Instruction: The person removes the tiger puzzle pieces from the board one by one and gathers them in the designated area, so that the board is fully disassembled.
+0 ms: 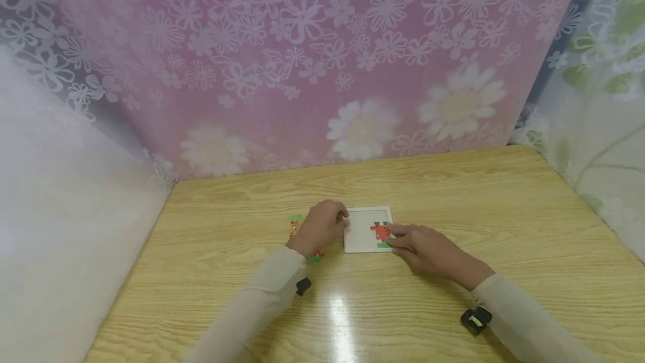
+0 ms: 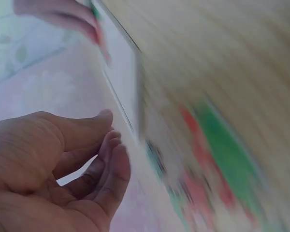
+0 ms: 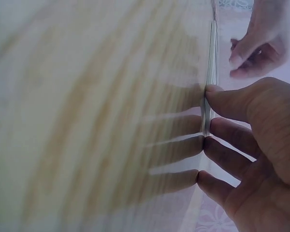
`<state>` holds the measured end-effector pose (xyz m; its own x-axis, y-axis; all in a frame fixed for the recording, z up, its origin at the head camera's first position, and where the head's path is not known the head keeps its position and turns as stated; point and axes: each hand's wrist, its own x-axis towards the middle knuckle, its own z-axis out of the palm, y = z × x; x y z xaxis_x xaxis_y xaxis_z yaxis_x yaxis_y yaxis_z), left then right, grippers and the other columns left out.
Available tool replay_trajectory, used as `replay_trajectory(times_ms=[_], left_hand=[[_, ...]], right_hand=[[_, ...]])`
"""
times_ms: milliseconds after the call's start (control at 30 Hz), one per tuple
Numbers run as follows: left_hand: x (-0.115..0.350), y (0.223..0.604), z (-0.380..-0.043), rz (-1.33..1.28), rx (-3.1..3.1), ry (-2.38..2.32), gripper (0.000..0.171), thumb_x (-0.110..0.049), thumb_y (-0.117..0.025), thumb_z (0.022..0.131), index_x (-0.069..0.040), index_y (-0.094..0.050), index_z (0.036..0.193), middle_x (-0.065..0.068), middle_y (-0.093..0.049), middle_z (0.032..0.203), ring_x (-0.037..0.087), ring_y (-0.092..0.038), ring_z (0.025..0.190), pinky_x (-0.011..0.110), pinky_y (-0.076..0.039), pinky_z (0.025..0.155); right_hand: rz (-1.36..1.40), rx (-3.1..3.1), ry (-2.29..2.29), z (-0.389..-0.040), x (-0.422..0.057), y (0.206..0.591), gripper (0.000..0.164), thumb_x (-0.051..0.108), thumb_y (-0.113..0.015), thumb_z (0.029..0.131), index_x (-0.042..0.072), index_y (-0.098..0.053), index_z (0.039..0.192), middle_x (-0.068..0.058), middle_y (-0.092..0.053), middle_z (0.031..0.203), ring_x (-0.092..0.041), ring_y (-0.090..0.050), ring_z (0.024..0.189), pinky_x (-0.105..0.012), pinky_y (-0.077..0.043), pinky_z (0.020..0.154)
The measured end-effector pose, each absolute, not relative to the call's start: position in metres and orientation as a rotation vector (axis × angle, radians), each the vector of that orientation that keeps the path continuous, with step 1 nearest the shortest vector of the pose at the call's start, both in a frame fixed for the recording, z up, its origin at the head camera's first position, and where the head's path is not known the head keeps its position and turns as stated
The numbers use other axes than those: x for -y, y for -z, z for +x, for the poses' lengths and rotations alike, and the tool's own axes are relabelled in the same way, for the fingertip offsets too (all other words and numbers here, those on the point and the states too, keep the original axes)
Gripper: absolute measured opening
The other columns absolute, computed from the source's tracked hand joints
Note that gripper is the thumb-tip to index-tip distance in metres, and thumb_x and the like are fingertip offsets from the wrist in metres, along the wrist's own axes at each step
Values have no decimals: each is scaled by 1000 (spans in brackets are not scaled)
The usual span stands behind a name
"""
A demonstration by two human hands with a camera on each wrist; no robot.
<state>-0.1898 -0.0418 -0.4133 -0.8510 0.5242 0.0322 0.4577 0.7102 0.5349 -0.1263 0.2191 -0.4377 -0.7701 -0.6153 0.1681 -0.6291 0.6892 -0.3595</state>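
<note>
A shallow white puzzle tray [image 1: 360, 240] lies on the table, with an orange and green puzzle piece [image 1: 382, 233] inside its right end. My right hand [image 1: 428, 248] holds the tray's right edge; in the right wrist view its thumb [image 3: 227, 99] is on the tray and other fingertips meet the tabletop. By the tray's left edge hovers my left hand [image 1: 322, 226], fingers loosely curled and thumb near the fingertips [image 2: 118, 154], with nothing showing between them. More orange and green puzzle pieces [image 1: 296, 220] lie left of the tray, partly hidden by this hand and blurred in the left wrist view.
The wood-grain table [image 1: 453, 184] runs up to a pink flowered curtain [image 1: 302, 71] at the back. A white surface [image 1: 65, 184] borders it on the left, and a leaf-patterned curtain [image 1: 604, 128] on the right. Dark straps [image 1: 476, 320] sit at both wrists.
</note>
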Motion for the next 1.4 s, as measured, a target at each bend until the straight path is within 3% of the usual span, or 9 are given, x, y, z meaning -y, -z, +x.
replay_trajectory(times_ms=[133,300,633,867,1200,1300,1400], left_hand=[[17,414,-186,794,-2735,-819,16,-11,-69,98,-2,-74,109,7,-72,102,17,-67,92,29,-55,79],[-3,420,-186,723,-2710,-827,10,-12,-73,95,-4,-77,100,1,-71,88,9,-62,75,22,-50,67],[-9,422,-189,591,-2654,-923,10,-15,-76,93,-5,-75,94,-3,-65,76,9,-57,65,21,-46,58],[-11,422,-189,558,-2642,-937,10,-16,-76,94,-6,-76,95,-4,-65,76,9,-58,65,22,-46,58],[-10,424,-187,537,-2617,-988,9,-14,-76,93,-5,-77,95,-3,-66,77,10,-58,65,23,-47,59],[-11,425,-188,537,-2618,-995,9,-14,-76,93,-5,-77,95,-3,-66,77,10,-59,66,23,-47,60],[-10,426,-188,531,-2613,-1008,9,-14,-75,94,-6,-78,95,-3,-67,78,9,-59,67,23,-47,61]], right_hand=[[1057,2853,-655,-127,-220,438,26,9,-70,96,-2,-72,119,-24,-59,137,-44,-61,120,-56,-51,94],[1085,2824,-706,-128,-219,441,26,7,-70,95,-3,-72,119,-26,-59,136,-46,-61,117,-53,-54,90],[1103,2798,-666,-129,-220,440,23,7,-71,95,-2,-74,117,-28,-60,133,-39,-69,103,-39,-57,77],[1025,2825,-576,-124,-219,437,22,7,-72,94,-3,-75,113,-28,-63,129,-43,-65,113,-49,-56,87],[978,2891,-557,-119,-215,433,23,6,-68,96,-2,-74,116,-28,-61,131,-45,-63,116,-51,-56,86],[974,2900,-545,-120,-215,432,22,7,-67,97,-1,-75,116,-27,-61,132,-44,-63,116,-44,-58,78],[965,2907,-546,-120,-214,433,22,8,-66,98,-1,-75,116,-27,-61,132,-44,-63,116,-32,-52,66]])
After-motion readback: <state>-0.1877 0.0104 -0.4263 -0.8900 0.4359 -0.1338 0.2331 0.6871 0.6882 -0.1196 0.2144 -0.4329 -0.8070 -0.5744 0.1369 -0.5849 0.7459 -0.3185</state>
